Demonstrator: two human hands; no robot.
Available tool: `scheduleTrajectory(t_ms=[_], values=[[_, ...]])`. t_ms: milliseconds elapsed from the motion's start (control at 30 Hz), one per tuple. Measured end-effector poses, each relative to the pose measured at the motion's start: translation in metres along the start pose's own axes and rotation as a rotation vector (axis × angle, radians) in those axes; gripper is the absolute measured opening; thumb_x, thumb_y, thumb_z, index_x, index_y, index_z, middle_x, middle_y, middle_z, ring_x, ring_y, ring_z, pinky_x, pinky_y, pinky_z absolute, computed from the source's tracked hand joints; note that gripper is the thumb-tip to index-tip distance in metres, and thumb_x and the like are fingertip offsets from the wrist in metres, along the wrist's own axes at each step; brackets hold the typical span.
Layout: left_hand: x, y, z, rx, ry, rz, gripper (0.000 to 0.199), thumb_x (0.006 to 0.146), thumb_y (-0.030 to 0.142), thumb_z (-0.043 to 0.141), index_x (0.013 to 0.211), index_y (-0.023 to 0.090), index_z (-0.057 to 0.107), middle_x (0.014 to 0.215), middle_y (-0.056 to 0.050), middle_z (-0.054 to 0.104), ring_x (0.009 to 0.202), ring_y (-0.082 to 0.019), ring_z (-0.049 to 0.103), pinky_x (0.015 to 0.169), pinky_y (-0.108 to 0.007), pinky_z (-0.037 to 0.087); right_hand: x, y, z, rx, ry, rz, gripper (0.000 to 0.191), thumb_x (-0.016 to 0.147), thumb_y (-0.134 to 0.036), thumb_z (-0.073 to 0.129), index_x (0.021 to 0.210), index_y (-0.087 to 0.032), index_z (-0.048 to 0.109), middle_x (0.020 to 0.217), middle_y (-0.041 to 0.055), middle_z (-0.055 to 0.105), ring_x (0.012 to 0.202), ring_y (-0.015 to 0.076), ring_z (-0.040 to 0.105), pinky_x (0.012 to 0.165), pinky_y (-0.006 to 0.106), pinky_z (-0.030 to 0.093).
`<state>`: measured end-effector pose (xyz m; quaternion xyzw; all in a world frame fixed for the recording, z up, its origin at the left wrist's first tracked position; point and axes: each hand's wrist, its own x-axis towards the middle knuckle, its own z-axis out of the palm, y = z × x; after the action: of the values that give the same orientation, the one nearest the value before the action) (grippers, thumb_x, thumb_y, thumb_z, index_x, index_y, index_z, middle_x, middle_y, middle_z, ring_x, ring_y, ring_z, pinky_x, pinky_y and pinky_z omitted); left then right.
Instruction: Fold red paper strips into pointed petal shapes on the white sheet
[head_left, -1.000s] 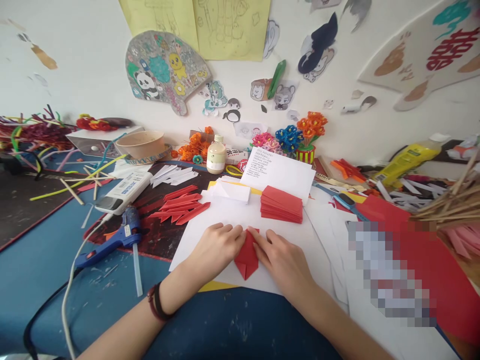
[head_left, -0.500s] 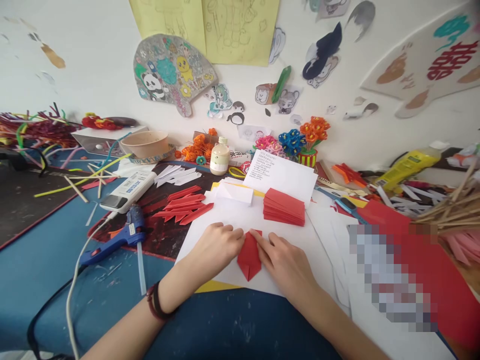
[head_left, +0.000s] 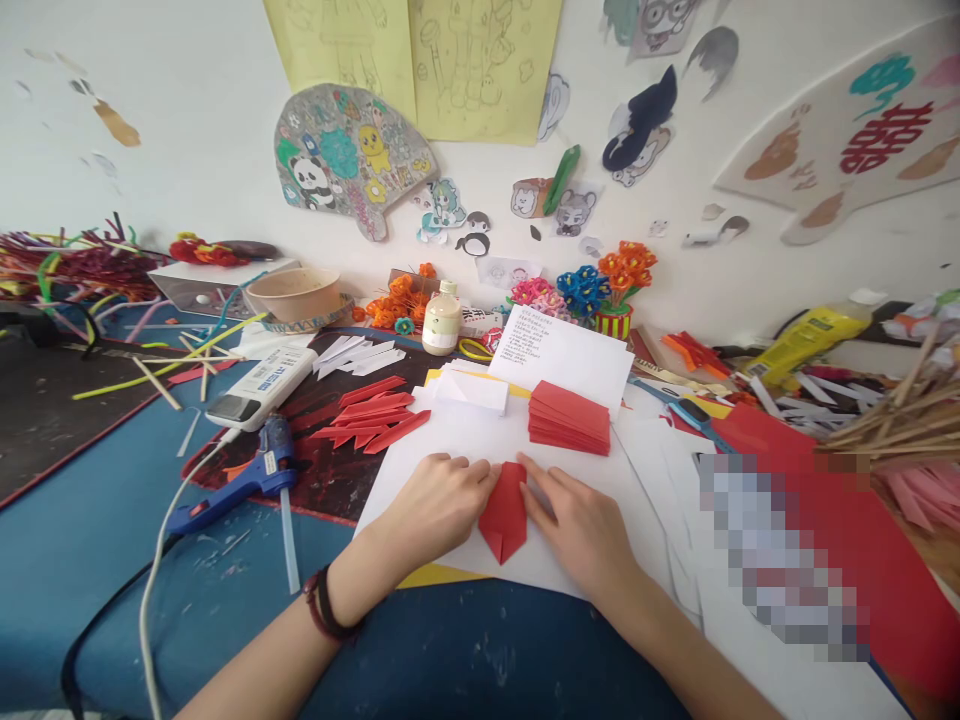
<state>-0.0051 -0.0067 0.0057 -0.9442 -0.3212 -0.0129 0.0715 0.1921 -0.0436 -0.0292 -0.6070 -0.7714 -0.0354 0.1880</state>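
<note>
The blue table runs past the bottom edge, and clutter covers much of its back. A large red sheet at the right is partly hidden by a patch of blurred squares. The fan on the wall above is cut off by the right edge. Both forearms leave the view below. The left hand curls with its fingertips at the left edge of the folded red paper, which lies on white paper between the hands; its thumb is hidden, so I cannot tell whether it pinches. The right hand is loose, fingers parted, by the right edge.

The fan bears red Chinese-style characters. The note has handwritten lines, too small to read, as is the yellow bottle's label.
</note>
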Motion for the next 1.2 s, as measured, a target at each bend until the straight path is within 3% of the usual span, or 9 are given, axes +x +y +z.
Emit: scheduleTrajectory(t_ms=[133,300,433,533,700,867,1200], values=[[-0.001,0.002,0.001,-0.010,-0.006,-0.013,0.024,0.087,0.008,0.042,0.109,0.014,0.051,0.081,-0.006,0.059,0.063,-0.018,0.058,0.055,-0.030,0.043,0.004,0.003,-0.003,0.085,0.053,0.146,0.035,0.093,-0.045,0.046,0.116,-0.024,0.063,0.079,0.0011,0.068,0.058,0.0160,0.061,0.052,0.028,0.040],[0.000,0.004,0.000,-0.016,-0.023,-0.003,0.028,0.082,0.005,0.045,0.110,0.012,0.050,0.083,-0.006,0.058,0.063,-0.019,0.059,0.052,-0.029,0.042,0.011,-0.001,-0.008,0.302,0.043,0.253,0.030,0.089,-0.048,0.050,0.085,-0.024,0.068,0.056,-0.0026,0.059,0.050,0.0140,0.054,0.050,0.025,0.037],[0.000,0.005,0.001,-0.030,-0.020,-0.001,0.039,0.081,0.005,0.045,0.120,0.010,0.045,0.088,-0.008,0.058,0.067,-0.020,0.059,0.053,-0.030,0.043,0.015,-0.003,-0.004,0.373,0.029,0.277,0.023,0.085,-0.045,0.058,0.085,-0.024,0.068,0.055,-0.0041,0.056,0.051,0.0133,0.052,0.053,0.025,0.039],[-0.001,0.006,0.003,-0.031,-0.016,-0.011,0.041,0.082,0.006,0.045,0.123,0.008,0.043,0.089,-0.009,0.058,0.068,-0.020,0.060,0.054,-0.030,0.044,0.014,-0.004,0.001,0.380,0.069,0.219,0.022,0.086,-0.042,0.058,0.086,-0.023,0.068,0.060,-0.0031,0.058,0.054,0.0125,0.052,0.056,0.025,0.041],[-0.001,0.007,0.004,-0.048,-0.004,-0.009,0.030,0.082,0.006,0.046,0.111,0.009,0.050,0.082,-0.008,0.058,0.067,-0.021,0.059,0.056,-0.032,0.045,0.009,-0.007,0.002,0.268,0.141,0.011,0.029,0.095,-0.032,0.045,0.087,-0.019,0.070,0.067,0.0003,0.060,0.058,0.0109,0.053,0.057,0.024,0.041],[-0.002,0.007,0.006,-0.038,0.021,-0.024,0.034,0.084,0.007,0.044,0.117,0.007,0.048,0.080,-0.009,0.059,0.066,-0.020,0.058,0.055,-0.031,0.044,0.008,-0.005,0.002,0.175,0.124,-0.165,0.032,0.098,-0.023,0.040,0.097,-0.016,0.071,0.071,0.0021,0.061,0.061,0.0104,0.056,0.059,0.023,0.042],[-0.001,0.007,0.005,-0.031,0.007,-0.010,0.029,0.084,0.007,0.043,0.112,0.009,0.051,0.079,-0.008,0.058,0.063,-0.019,0.058,0.054,-0.030,0.045,0.009,-0.002,0.002,0.309,0.032,-0.118,0.033,0.099,-0.026,0.037,0.109,-0.020,0.067,0.081,0.0029,0.061,0.068,0.0116,0.056,0.064,0.024,0.046]])
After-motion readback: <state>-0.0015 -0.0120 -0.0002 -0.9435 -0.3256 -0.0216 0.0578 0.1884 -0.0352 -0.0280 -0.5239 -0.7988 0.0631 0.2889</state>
